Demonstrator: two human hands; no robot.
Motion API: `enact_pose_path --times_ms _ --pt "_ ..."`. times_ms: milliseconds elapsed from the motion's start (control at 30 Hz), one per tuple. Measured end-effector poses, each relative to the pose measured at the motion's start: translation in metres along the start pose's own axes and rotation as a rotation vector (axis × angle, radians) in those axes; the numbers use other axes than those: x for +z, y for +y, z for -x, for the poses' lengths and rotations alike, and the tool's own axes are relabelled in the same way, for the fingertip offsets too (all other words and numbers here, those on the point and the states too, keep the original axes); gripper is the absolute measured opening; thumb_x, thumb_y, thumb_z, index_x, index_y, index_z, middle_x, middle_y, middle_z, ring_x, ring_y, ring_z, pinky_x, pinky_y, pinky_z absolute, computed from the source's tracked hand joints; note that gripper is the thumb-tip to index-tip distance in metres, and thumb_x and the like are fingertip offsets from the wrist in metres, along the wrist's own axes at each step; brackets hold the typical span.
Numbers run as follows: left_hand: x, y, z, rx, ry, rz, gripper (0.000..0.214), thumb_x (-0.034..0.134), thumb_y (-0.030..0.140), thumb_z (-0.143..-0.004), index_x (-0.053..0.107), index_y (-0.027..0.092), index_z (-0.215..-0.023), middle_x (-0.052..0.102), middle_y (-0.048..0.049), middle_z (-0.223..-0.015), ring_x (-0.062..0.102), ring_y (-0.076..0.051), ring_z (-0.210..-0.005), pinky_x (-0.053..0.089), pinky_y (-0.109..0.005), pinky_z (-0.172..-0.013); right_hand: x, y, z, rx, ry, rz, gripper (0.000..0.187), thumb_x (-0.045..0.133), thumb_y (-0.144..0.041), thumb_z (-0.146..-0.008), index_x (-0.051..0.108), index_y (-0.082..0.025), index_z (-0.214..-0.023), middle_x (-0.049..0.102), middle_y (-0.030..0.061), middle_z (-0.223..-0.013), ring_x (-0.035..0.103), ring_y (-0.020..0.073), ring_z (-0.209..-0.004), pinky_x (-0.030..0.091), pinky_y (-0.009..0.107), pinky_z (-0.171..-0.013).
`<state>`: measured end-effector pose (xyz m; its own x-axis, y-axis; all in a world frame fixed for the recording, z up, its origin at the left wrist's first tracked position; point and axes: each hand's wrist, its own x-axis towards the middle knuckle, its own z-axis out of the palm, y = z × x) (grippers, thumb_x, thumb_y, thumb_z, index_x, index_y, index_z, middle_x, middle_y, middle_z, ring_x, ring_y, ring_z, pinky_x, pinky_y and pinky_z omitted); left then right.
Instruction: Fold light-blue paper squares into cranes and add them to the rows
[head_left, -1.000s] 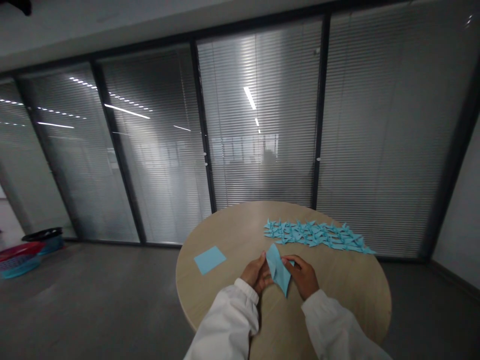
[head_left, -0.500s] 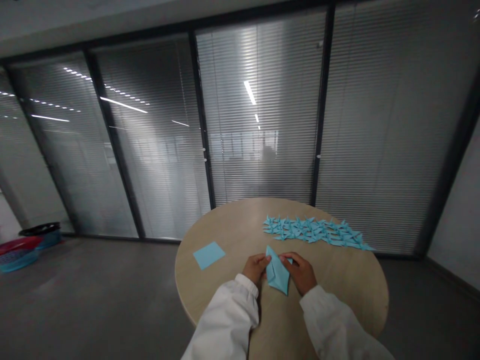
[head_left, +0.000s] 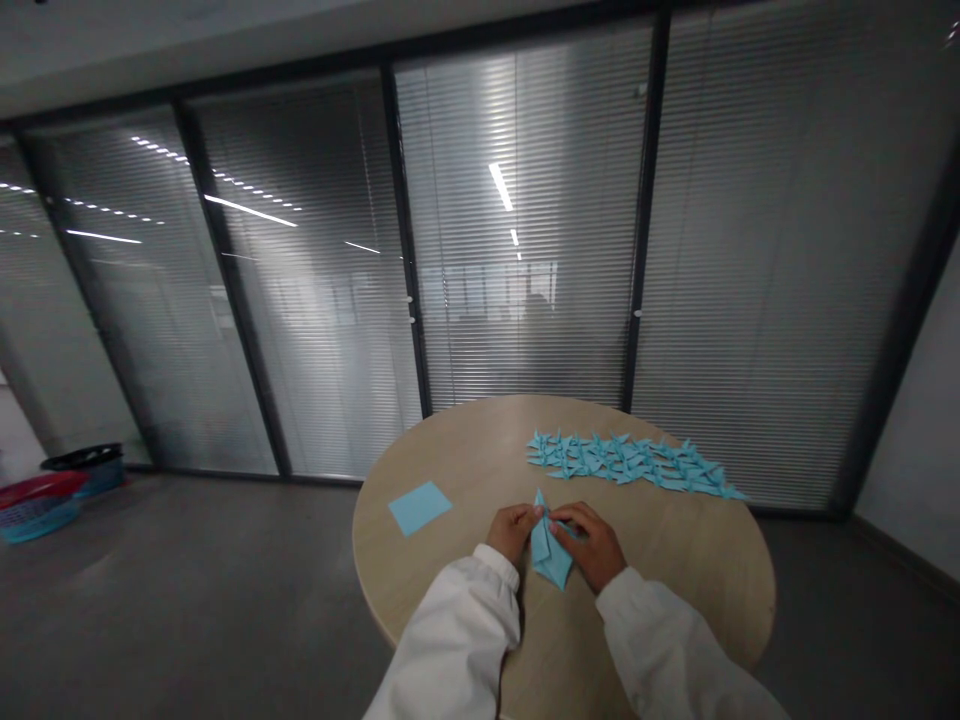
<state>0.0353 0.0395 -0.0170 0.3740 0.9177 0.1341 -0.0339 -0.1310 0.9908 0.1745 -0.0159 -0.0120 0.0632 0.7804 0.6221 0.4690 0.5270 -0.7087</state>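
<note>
A light-blue sheet of origami paper, folded into a narrow kite shape, is held between both hands just above the table, its thin tip pointing away from me. My left hand pinches its left edge near the upper part. From the other side, my right hand grips the right edge, thumb and forefinger pressed on the paper close to the centre crease. Part of the paper's right side is hidden behind the right fingers. Beyond the hands lie several finished blue paper cranes in close rows.
The round wooden table carries a flat blue paper sheet left of my hands. Glass panels with blinds stand right behind the table. Baskets sit on the floor at the far left.
My right hand has shifted left and inward, its fingers now over the middle of the paper. The folded paper looks narrower than before. The left hand has hardly moved.
</note>
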Motion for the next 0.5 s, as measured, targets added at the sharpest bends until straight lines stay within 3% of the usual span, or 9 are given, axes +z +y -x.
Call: enact_pose_path --times_ms 133,233,367,500 --pt "-0.002 -0.001 0.0 -0.006 0.055 -0.112 0.045 0.057 0.055 -0.057 0.057 0.01 -0.06 0.04 0.0045 -0.045 0.033 -0.007 -0.043 0.023 -0.02 -0.042 -0.002 -0.001 0.0 -0.016 -0.028 -0.041 0.026 0.049 -0.039 -0.076 0.065 -0.019 -0.076 0.059 0.0066 -0.083 0.055 0.0176 -0.08 0.043 0.027 -0.071" --pt "-0.002 -0.001 0.0 -0.011 0.058 -0.188 0.046 0.054 0.056 -0.058 0.057 0.01 -0.058 0.038 0.0047 -0.045 0.033 -0.007 -0.044 0.023 -0.019 -0.042 -0.005 0.001 -0.002 0.057 -0.037 -0.13 0.033 0.042 -0.042 -0.08 0.064 -0.019 -0.073 0.06 0.0062 -0.081 0.055 0.0174 -0.081 0.042 0.028 -0.075" --pt "0.001 0.004 0.003 -0.006 -0.03 -0.275 0.044 0.052 0.054 -0.06 0.054 0.011 -0.053 0.034 0.0051 -0.044 0.03 -0.006 -0.043 0.02 -0.019 -0.041 -0.007 0.003 -0.006 0.266 0.005 -0.281 0.032 0.052 -0.048 -0.07 0.062 -0.017 -0.076 0.062 0.0045 -0.073 0.056 0.0184 -0.071 0.044 0.027 -0.066" --pt "0.005 0.013 0.008 0.026 -0.125 -0.32 0.045 0.052 0.055 -0.06 0.054 0.011 -0.052 0.03 0.0059 -0.044 0.026 -0.005 -0.044 0.018 -0.019 -0.041 -0.008 -0.003 -0.009 0.338 -0.092 -0.405 0.037 0.06 -0.05 -0.06 0.064 -0.015 -0.072 0.062 0.0033 -0.062 0.055 0.0168 -0.06 0.043 0.026 -0.057"
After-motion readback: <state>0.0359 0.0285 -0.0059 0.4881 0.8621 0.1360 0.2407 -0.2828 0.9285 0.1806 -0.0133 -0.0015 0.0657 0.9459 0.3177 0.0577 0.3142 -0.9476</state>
